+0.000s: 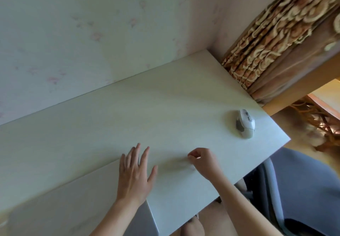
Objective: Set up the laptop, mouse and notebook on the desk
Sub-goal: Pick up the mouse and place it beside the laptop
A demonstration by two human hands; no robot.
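A closed laptop with a pale lid lies at the lower left of the white desk. My left hand rests flat on the lid's far right corner, fingers spread and straight. My right hand hovers just right of it over the bare desk, fingers curled toward the thumb, with nothing visible in it. A white mouse with grey side panels sits near the desk's right edge, well apart from both hands. No notebook is in view.
The desk backs onto a pale wall. A patterned curtain hangs at the far right corner. A grey chair stands right of the desk, below its front edge. My knees show under the desk's near edge.
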